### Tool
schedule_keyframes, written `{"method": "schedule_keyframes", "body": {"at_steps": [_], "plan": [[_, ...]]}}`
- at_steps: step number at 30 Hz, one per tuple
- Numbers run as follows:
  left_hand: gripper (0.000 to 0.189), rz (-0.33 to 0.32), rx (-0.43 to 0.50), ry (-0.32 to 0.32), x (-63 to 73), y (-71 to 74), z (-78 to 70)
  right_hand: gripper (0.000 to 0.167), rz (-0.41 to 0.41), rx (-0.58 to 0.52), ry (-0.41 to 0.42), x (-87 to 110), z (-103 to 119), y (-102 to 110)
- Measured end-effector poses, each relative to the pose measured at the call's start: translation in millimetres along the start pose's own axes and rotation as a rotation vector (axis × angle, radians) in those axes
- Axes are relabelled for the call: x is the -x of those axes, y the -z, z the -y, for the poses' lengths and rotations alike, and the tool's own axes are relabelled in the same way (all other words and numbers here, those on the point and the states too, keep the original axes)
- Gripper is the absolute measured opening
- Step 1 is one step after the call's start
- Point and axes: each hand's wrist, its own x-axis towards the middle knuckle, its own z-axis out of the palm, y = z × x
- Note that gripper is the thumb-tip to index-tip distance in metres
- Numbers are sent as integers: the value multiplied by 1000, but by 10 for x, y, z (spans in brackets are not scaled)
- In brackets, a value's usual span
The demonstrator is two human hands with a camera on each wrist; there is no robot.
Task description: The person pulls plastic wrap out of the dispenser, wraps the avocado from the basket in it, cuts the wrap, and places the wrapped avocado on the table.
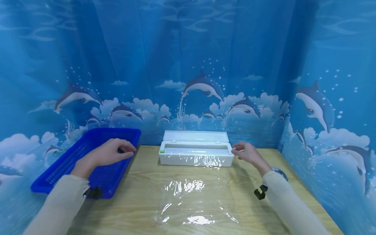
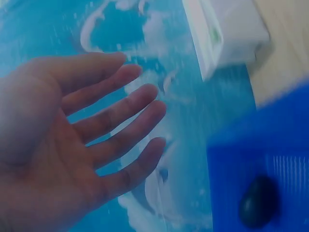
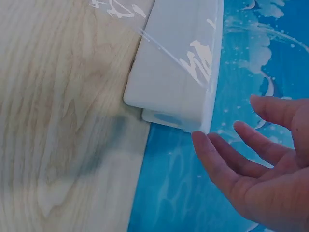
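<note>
The white box (image 1: pixel 182 160) stands near the back edge of the table (image 1: pixel 135 205), with its long side turned to the person. Its lid (image 1: pixel 195 136) is raised behind it, so the long opening faces up. A small green piece (image 1: pixel 162 151) sits at the left front corner. From the box a clear film (image 1: pixel 195 200) comes over the front wall and lies on the wood toward the person, with bright reflections on its creases.

The right hand (image 1: pixel 248 152) is at the right end of the box, with fingers apart and loosely bent; whether a fingertip touches the box edge, I cannot tell. The left hand (image 1: pixel 113 151) is above the blue basket (image 1: pixel 111 130), its fingers spread and softly curved, apart from the dark oval thing (image 2: pixel 260 202) inside.

Between the right rim of the basket and the left end of the box there is a strip of bare wood. On the other side, wood continues from the film to the slanting right edge of the table, beside the dolphin curtain (image 1: pixel 188 42).
</note>
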Motion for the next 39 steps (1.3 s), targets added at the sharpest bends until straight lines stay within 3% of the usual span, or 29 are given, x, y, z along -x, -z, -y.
{"method": "schedule_keyframes", "body": {"at_steps": [7,14,23,34,39], "plan": [[27,-24,-39,45,-70,249,392,51,29,-164,-65,-215,-131,-91],[33,-51,-60,117,-161,327,783,53,-1,-223,-104,-292,-189,-212],[50,-20,-34,283,-228,285,1144,54,-27,-232,-109,-293,-181,-254],[64,59,31,378,-271,92,1456,53,-35,-245,-129,-324,-210,-269],[66,84,94,408,-300,35,1491,54,-41,-234,-154,-320,-192,-264]]}}
